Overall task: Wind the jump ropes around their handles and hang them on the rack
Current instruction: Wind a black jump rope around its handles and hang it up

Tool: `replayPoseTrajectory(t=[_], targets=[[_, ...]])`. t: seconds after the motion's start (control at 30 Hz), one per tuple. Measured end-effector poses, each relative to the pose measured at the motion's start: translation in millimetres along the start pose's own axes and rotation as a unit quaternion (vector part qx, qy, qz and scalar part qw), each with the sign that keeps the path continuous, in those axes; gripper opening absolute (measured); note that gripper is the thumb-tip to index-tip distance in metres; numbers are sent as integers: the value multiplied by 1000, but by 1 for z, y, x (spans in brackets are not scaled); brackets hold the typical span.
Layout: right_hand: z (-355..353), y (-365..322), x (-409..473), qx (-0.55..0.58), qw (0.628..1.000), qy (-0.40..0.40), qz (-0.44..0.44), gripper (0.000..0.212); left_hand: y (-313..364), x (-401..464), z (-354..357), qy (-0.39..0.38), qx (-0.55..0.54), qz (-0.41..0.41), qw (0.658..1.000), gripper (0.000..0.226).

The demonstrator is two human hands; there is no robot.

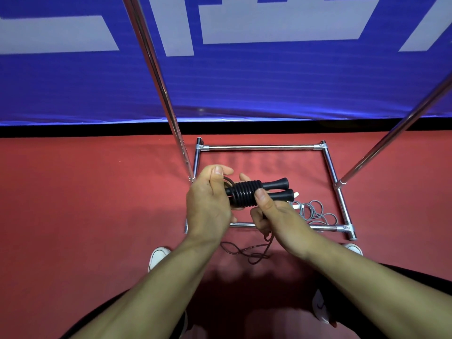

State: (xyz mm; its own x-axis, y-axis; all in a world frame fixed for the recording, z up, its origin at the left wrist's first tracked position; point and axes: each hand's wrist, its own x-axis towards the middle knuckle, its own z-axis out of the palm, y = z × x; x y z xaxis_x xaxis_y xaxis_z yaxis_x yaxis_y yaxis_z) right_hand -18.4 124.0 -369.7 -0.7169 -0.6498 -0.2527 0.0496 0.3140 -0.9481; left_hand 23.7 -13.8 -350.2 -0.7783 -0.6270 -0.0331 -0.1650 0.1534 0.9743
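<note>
Head view shows left hand (208, 204) and right hand (269, 211) holding the black handles (247, 193) above the rack (261, 148) base; the loose tail (247, 253) may unwind if either grip slackens.

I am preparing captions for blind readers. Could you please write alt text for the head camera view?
Two hands hold a pair of black jump rope handles with rope coiled around them: the left hand grips one end, the right hand pinches the coils. Loose dark rope trails to the red floor; a grey rope lies inside the chrome rack base.
</note>
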Motion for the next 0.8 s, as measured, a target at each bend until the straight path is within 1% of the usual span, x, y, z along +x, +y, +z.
replayPoseTrajectory(t=[0.03,0.07,0.1,0.13,0.2,0.23,0.27,0.3,0.33,0.37,0.4,0.43,0.47,0.5,0.57,0.6,0.7,0.73,0.8], targets=[[0,0,0,-4,1000,-2,-4,72,0,0,0,-1,-6,-1,1000,32],[-1,1,1,-16,1000,-11,-4,74,1,0,0,-1,-10,2,1000,33],[-2,2,0,-34,999,-24,-12,79,2,0,0,2,-11,7,1000,33],[-2,4,-1,-48,998,-38,-24,78,3,0,0,8,-10,11,1000,33],[0,10,-4,-97,992,-55,-65,62,5,3,0,23,-12,10,1000,33],[1,15,-4,-154,982,-55,-93,48,6,5,-1,27,-19,1,999,33],[1,21,-4,-223,965,-49,-126,34,7,7,-2,25,-22,-8,999,33],[-1,26,-3,-266,950,-36,-157,24,9,8,-5,16,-16,-12,1000,33],[-4,32,-2,-291,939,-16,-181,16,10,9,-7,1,0,-10,1000,32],[-8,34,-1,-298,935,1,-190,10,10,9,-9,-20,20,-2,1000,32],[-14,31,0,-289,939,11,-184,19,11,9,-12,-45,40,10,998,32],[-21,27,1,-275,945,8,-178,34,10,8,-13,-72,60,25,995,32],[-28,23,2,-273,948,-3,-163,44,10,7,-15,-95,76,39,992,32],[-32,19,3,-297,942,-1,-155,47,8,7,-16,-112,88,50,989,33],[-35,13,4,-319,933,35,-162,54,4,11,-18,-125,101,73,984,33],[-35,11,4,-312,934,59,-163,51,2,14,-19,-127,109,86,982,33],[-41,8,6,-336,917,135,-166,28,-2,19,-23,-147,144,128,970,31],[-43,5,7,-345,912,154,-159,25,-4,19,-23,-157,163,142,964,30],[-47,-1,6,-380,896,174,-153,26,-8,19,-20,-170,219,153,949,29]])
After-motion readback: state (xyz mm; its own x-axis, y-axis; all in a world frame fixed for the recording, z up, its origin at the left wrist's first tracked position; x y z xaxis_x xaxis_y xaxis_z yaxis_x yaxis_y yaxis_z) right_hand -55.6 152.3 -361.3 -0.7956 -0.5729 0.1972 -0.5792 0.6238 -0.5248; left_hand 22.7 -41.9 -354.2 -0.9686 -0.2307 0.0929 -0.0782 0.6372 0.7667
